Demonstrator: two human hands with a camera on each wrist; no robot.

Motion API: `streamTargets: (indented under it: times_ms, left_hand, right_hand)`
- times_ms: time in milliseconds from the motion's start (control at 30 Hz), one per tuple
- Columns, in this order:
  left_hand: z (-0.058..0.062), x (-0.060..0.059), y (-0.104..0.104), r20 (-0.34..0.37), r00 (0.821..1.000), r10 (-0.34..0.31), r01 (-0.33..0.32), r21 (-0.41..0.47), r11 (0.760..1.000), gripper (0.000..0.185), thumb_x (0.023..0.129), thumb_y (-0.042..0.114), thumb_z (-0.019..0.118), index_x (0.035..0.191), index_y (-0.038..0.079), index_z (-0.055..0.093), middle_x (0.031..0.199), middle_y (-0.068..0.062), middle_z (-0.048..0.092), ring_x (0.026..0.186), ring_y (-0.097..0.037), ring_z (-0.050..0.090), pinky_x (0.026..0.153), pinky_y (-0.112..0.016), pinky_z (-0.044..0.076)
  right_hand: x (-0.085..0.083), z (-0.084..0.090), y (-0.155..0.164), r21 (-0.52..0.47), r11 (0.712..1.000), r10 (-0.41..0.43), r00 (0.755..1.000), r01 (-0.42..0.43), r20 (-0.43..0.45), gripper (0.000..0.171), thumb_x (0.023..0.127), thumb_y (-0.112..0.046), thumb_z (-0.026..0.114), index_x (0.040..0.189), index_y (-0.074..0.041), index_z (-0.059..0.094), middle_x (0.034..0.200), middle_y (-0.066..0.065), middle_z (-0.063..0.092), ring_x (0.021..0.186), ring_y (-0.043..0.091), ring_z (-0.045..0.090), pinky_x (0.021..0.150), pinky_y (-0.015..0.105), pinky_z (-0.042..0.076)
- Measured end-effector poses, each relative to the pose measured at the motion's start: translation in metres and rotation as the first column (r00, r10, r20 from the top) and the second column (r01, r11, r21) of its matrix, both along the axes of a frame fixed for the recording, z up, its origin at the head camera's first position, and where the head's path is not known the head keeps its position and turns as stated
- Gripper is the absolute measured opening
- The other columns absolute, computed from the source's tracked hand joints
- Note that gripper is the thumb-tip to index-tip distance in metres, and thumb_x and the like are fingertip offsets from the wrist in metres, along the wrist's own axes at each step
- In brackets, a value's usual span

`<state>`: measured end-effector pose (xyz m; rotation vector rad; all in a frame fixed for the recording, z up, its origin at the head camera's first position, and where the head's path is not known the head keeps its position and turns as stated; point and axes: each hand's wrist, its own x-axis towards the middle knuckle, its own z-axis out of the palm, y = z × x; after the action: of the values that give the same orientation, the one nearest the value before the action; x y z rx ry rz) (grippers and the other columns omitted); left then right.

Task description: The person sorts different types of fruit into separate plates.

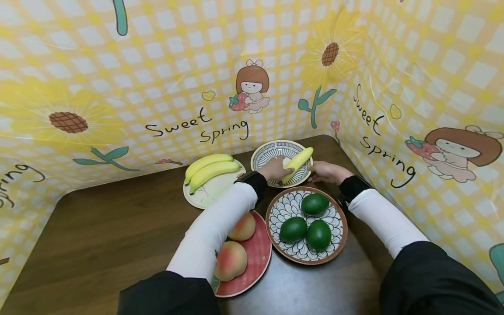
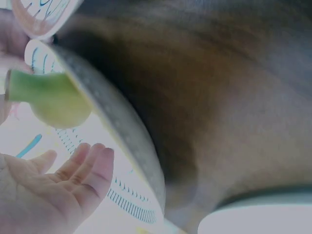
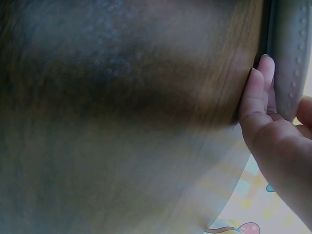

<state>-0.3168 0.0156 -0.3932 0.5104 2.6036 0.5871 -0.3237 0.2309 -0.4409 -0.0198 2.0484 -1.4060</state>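
Observation:
A yellow banana lies slanted in the patterned bowl at the back of the table. My left hand reaches over this bowl, beside the banana. In the left wrist view, the left hand's fingers are loosely extended, apart from the banana's green stem end. My right hand grips the bowl's right edge. The right wrist view shows the fingers of the right hand under the bowl's grey outer wall, with the thumb only partly visible at the rim.
A pale plate with bananas stands left of the bowl. Nearer me are a brown-rimmed plate holding green avocado-like fruits and a red plate with peaches. Checkered cloth walls border the wooden table.

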Motion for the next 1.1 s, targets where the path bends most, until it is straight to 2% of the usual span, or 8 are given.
streamTargets:
  times_ms: [233, 367, 500, 667, 767, 833, 1100]
  left_hand:
    - [0.015, -0.012, -0.017, -0.019, 0.999, -0.037, 0.037, -0.011, 0.999, 0.072, 0.107, 0.038, 0.049, 0.162, 0.001, 0.021, 0.168, -0.02, 0.028, 0.158, -0.033, 0.026, 0.13, -0.041, 0.024]
    - [0.02, -0.023, -0.035, -0.064, 0.998, 0.001, 0.0, 0.015, 1.0, 0.07, 0.106, 0.038, 0.051, 0.16, 0.0, 0.026, 0.166, -0.019, 0.032, 0.156, -0.033, 0.031, 0.13, -0.041, 0.026]
    - [0.024, -0.03, -0.061, -0.068, 0.996, 0.061, -0.057, 0.057, 0.997, 0.07, 0.105, 0.037, 0.052, 0.16, 0.001, 0.027, 0.166, -0.019, 0.033, 0.155, -0.034, 0.031, 0.129, -0.043, 0.026]
    - [0.029, -0.034, -0.102, -0.075, 0.994, 0.078, -0.077, 0.021, 0.997, 0.064, 0.106, 0.033, 0.048, 0.157, -0.003, 0.034, 0.167, -0.021, 0.03, 0.156, -0.037, 0.027, 0.13, -0.044, 0.026]
    - [0.03, -0.037, -0.129, -0.07, 0.992, 0.108, -0.11, -0.02, 0.994, 0.063, 0.105, 0.029, 0.047, 0.156, -0.006, 0.034, 0.164, -0.026, 0.033, 0.153, -0.041, 0.032, 0.128, -0.047, 0.028]
    - [0.029, -0.037, -0.147, -0.053, 0.988, 0.143, -0.145, -0.039, 0.989, 0.066, 0.104, 0.027, 0.049, 0.158, -0.006, 0.028, 0.162, -0.028, 0.034, 0.151, -0.042, 0.034, 0.127, -0.049, 0.03]
    - [0.014, -0.031, -0.204, -0.069, 0.978, 0.196, -0.205, -0.158, 0.966, 0.066, 0.101, 0.022, 0.051, 0.153, -0.013, 0.032, 0.156, -0.034, 0.04, 0.146, -0.047, 0.04, 0.123, -0.053, 0.034]
  right_hand:
    - [0.002, -0.001, 0.002, -0.01, 1.0, -0.002, 1.0, 0.002, 0.009, 0.037, 0.113, -0.016, 0.025, 0.14, 0.008, 0.033, 0.089, -0.004, 0.056, 0.082, 0.007, 0.057, 0.078, 0.02, 0.049]
    - [0.003, 0.0, 0.003, 0.0, 1.0, -0.008, 1.0, 0.008, 0.005, 0.036, 0.113, -0.016, 0.025, 0.138, 0.007, 0.035, 0.089, -0.004, 0.056, 0.083, 0.008, 0.057, 0.079, 0.02, 0.049]
    - [0.004, -0.001, 0.002, -0.003, 1.0, -0.003, 1.0, 0.003, 0.001, 0.037, 0.113, -0.016, 0.025, 0.14, 0.008, 0.033, 0.089, -0.005, 0.056, 0.083, 0.008, 0.057, 0.078, 0.02, 0.049]
    - [0.004, -0.002, 0.0, -0.006, 1.0, 0.01, 1.0, -0.01, 0.003, 0.038, 0.113, -0.016, 0.025, 0.141, 0.008, 0.033, 0.09, -0.004, 0.056, 0.083, 0.008, 0.057, 0.079, 0.02, 0.049]
    - [0.005, -0.001, -0.001, -0.003, 1.0, 0.006, 1.0, -0.006, -0.009, 0.039, 0.113, -0.016, 0.025, 0.142, 0.009, 0.032, 0.091, -0.004, 0.056, 0.084, 0.008, 0.056, 0.079, 0.021, 0.049]
    - [0.004, -0.001, -0.002, -0.001, 1.0, 0.004, 1.0, -0.004, -0.016, 0.04, 0.113, -0.016, 0.024, 0.143, 0.009, 0.032, 0.09, -0.005, 0.055, 0.083, 0.008, 0.056, 0.079, 0.021, 0.048]
    - [0.005, 0.001, -0.002, -0.013, 1.0, 0.014, 1.0, -0.014, -0.028, 0.039, 0.113, -0.016, 0.024, 0.142, 0.01, 0.033, 0.089, -0.005, 0.056, 0.082, 0.007, 0.056, 0.078, 0.02, 0.049]
